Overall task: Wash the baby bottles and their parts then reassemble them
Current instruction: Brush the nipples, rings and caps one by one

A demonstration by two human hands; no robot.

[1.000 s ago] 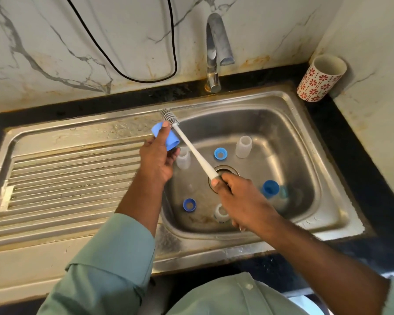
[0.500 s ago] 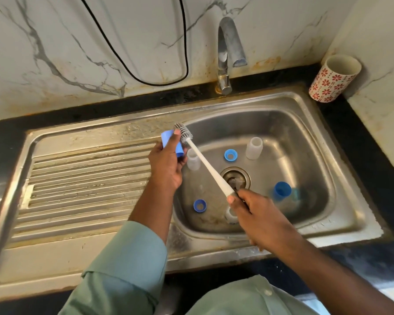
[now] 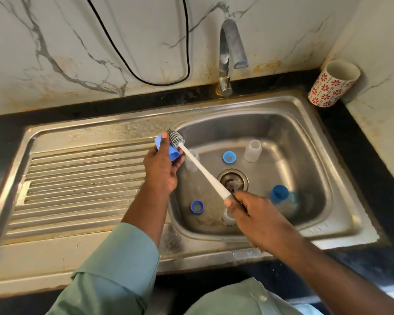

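Over the steel sink's (image 3: 282, 105) left rim, my left hand (image 3: 160, 169) is pinching a small blue plastic bottle cap (image 3: 171, 152) while my right hand (image 3: 250, 209) is gripping the white-handled grey bristle brush (image 3: 176, 138), scrubbing it. Pushing hard, I'm risking the wet cap slipping into the basin.

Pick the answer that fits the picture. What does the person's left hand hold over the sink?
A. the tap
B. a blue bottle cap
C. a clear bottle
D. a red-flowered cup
B: the left hand grips a blue bottle cap, with the grey head of the bottle brush against it.
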